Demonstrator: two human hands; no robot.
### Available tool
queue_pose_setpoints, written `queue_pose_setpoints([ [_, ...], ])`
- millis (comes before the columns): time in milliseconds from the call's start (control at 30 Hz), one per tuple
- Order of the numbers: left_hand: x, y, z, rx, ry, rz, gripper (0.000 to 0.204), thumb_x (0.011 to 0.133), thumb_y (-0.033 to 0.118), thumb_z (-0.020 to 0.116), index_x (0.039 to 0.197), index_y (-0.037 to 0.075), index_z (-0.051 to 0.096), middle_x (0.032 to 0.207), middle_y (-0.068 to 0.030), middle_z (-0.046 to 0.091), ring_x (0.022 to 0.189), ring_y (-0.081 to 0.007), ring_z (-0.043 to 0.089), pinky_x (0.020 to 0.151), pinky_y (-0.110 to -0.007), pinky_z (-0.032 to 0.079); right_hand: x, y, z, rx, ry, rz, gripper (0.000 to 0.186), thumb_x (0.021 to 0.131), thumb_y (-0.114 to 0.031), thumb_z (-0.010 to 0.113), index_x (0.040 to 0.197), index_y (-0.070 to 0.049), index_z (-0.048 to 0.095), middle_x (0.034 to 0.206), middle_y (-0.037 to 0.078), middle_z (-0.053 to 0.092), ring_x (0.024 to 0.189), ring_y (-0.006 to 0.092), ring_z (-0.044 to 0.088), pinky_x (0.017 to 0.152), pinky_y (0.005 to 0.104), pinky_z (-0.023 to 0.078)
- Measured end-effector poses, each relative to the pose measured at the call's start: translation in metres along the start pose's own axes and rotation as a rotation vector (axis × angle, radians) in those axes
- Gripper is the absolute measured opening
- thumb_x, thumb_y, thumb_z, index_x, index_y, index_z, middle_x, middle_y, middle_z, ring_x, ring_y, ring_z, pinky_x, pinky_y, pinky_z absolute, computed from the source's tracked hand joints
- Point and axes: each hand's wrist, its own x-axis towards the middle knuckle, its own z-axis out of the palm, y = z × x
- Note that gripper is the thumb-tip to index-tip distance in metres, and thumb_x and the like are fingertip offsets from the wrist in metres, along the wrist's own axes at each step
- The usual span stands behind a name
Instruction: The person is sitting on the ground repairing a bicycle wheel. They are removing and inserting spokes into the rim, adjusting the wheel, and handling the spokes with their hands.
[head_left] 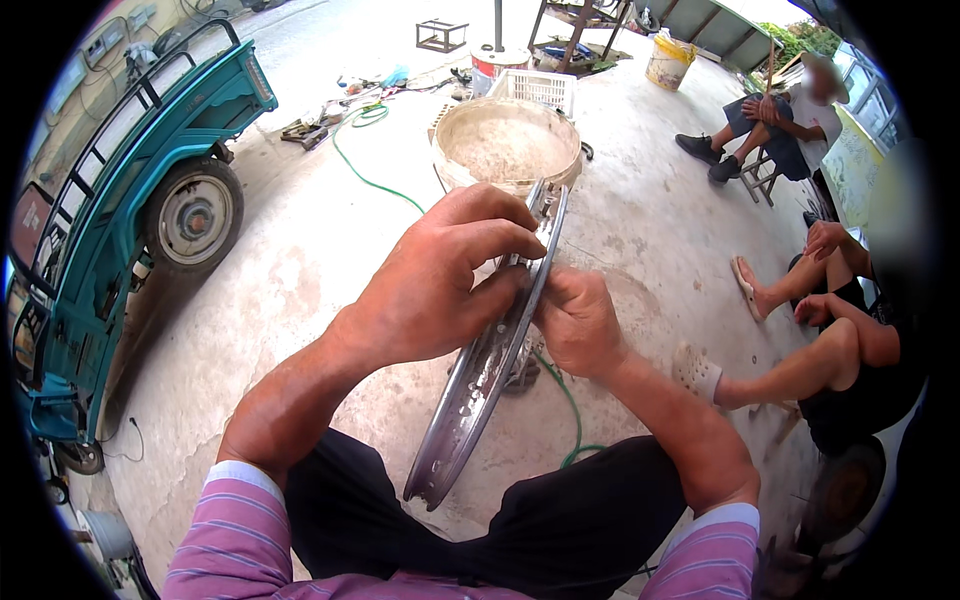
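A metal wheel rim (470, 400) stands edge-on between my knees, its hollow channel facing me and its upper end tilted away. My left hand (430, 270) reaches over the rim's upper part from the left. Its thumb and curled fingers close on the channel and the right edge; the fingertips partly hide what lies there. Against the rim's right side, my right hand (582, 322) is closed in a fist. Whatever sits inside that fist is hidden. Below the rim, a small dark object (522, 374) shows on the floor, mostly covered.
A round, dirty basin (508, 108) stands just beyond the rim, with a white crate (540, 88) behind it. A green hose (375, 185) runs over the concrete. The teal cargo tricycle (140, 190) is parked left. Two people sit at right, one's foot (700, 375) close by.
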Motion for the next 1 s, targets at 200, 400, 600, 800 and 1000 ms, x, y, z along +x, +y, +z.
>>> queue_pose_setpoints([
  [200,0.002,-0.002,-0.006,0.103,-0.011,0.055,0.009,0.078,0.001,0.075,0.085,0.003,0.069,0.104,-0.0089,0.064,0.098,-0.0233,0.063,0.083,-0.035,0.054,0.003,0.008,0.004,0.173,-0.053,0.105,0.016,0.098,-0.004,0.056,0.106,0.004,0.066,0.089,0.001,0.067,0.084,0.0061,0.059,0.072,0.0245,0.051],
  [400,0.004,0.002,-0.008,-0.014,-0.035,-0.115,0.015,0.076,0.004,0.078,0.077,0.003,0.063,0.098,-0.0078,0.064,0.095,-0.0210,0.064,0.082,-0.034,0.053,0.005,0.007,0.002,0.238,-0.149,0.136,0.017,0.101,-0.010,0.054,0.108,0.001,0.065,0.092,-0.001,0.062,0.085,0.0048,0.056,0.075,0.0234,0.049],
  [600,0.009,-0.006,-0.004,-0.072,-0.008,-0.032,0.017,0.075,0.008,0.080,0.079,0.004,0.063,0.096,-0.0084,0.065,0.093,-0.0214,0.063,0.082,-0.035,0.051,0.001,0.030,0.005,0.310,-0.206,0.181,0.031,0.104,-0.032,0.051,0.109,-0.004,0.064,0.091,-0.002,0.060,0.082,0.0066,0.055,0.076,0.0251,0.049],
  [800,0.006,0.002,-0.003,-0.205,-0.039,-0.001,0.015,0.077,0.003,0.077,0.082,0.003,0.063,0.101,-0.0081,0.065,0.097,-0.0235,0.063,0.085,-0.036,0.051,0.006,0.031,0.007,0.291,-0.234,0.138,0.035,0.103,-0.035,0.054,0.107,-0.001,0.064,0.094,0.000,0.062,0.085,0.0082,0.056,0.078,0.0259,0.049],
  [1000,0.004,-0.010,-0.005,-0.204,-0.090,0.011,0.012,0.081,0.008,0.077,0.085,0.003,0.066,0.097,-0.0077,0.065,0.094,-0.0206,0.064,0.080,-0.034,0.053,0.012,0.000,-0.011,0.046,-0.254,0.247,0.024,0.100,-0.018,0.061,0.111,0.003,0.064,0.099,0.001,0.065,0.093,0.0080,0.057,0.083,0.0255,0.048],
])
